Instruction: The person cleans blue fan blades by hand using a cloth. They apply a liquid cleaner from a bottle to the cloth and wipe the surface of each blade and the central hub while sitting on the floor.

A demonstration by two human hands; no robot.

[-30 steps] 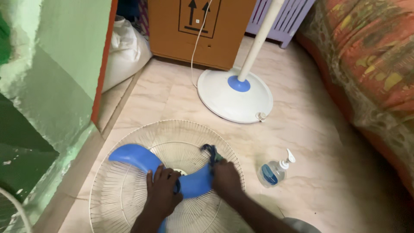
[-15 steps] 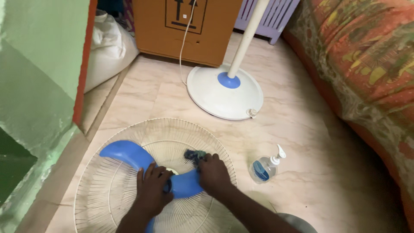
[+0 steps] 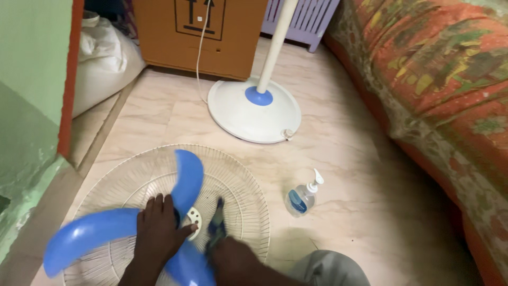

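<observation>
A blue three-bladed fan blade (image 3: 185,182) lies on a white wire fan grille (image 3: 241,185) on the floor. My left hand (image 3: 157,230) presses flat on the blade's hub. My right hand (image 3: 233,259) sits at the bottom edge, closed on a dark cloth (image 3: 216,229) that touches the blade near the hub. One blade points up, one stretches out to the lower left.
A white fan base (image 3: 254,114) with a pole and cord stands beyond the grille. A clear pump bottle (image 3: 301,198) stands on the tiles to the right. A patterned sofa (image 3: 439,79) fills the right side; a brown carton (image 3: 196,32) and a white sack (image 3: 103,61) are at the back.
The fan blade has turned on the grille, so a blade now points up and another to the lower left. My right hand with the cloth has drawn back toward me. The view shifted right.
</observation>
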